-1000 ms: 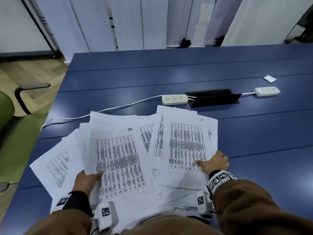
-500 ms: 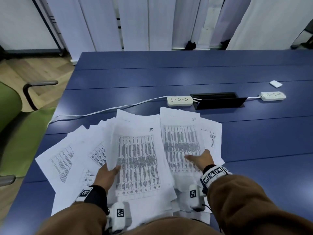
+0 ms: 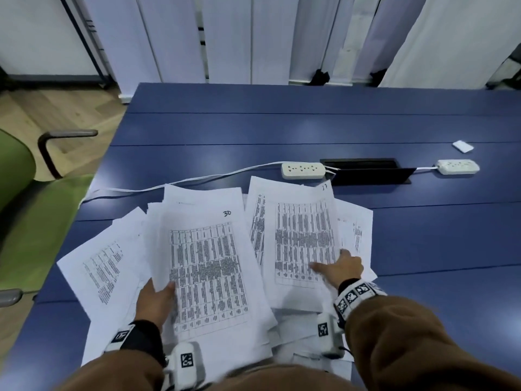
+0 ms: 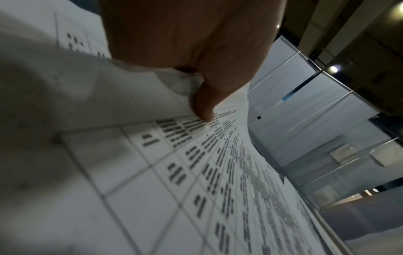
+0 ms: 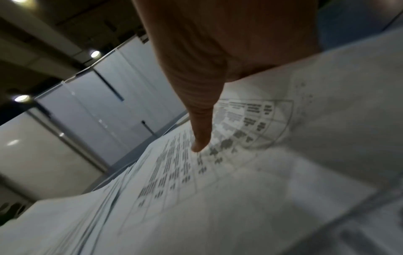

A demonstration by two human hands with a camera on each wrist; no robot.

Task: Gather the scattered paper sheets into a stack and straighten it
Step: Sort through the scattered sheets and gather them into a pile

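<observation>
Several printed paper sheets (image 3: 208, 266) lie fanned and overlapping on the near part of the blue table (image 3: 282, 128). My left hand (image 3: 158, 297) pinches the left edge of a bundle topped by the sheet marked 30: thumb (image 4: 202, 107) on top, fingers hidden beneath. The bundle curves upward in the left wrist view. My right hand (image 3: 341, 270) grips the right edge of the sheets topped by the page marked 17 (image 3: 304, 238), its thumb (image 5: 201, 127) lying on the print and its fingers hidden under them. More sheets (image 3: 98, 272) stick out at the left.
Two white power strips (image 3: 303, 170) (image 3: 456, 166) with white cords lie beyond the papers, beside a black cable box (image 3: 366, 172) set in the table. A small white card (image 3: 462, 145) sits far right. A green chair (image 3: 17, 176) stands off the table's left edge.
Both hands have drawn the two paper groups toward each other. The sheet marked 30 has swung upright and slid right, and the left-hand spread has narrowed.
</observation>
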